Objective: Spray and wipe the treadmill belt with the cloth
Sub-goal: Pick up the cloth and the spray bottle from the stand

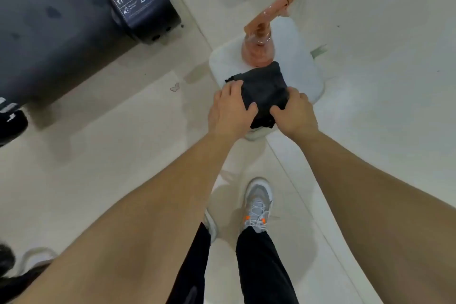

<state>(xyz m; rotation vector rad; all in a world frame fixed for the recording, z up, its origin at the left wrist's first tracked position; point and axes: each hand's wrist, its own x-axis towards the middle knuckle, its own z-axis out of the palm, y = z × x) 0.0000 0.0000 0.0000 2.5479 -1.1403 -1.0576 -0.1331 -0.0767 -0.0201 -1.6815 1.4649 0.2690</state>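
L hand [230, 108] + R hand [293, 113] are both gripping folded dark-grey cloth [265, 89] atop white plastic stool [298, 57], just beside translucent orange spray bottle [259, 49], black treadmill belt [49, 20] sitting well apart; yanking cloth is prob risking tipping bottle.

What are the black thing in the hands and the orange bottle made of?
The cloth looks like soft, matte dark fabric: it folds and creases. The spray bottle seems glossy, see-through orange plastic: light shines off it.
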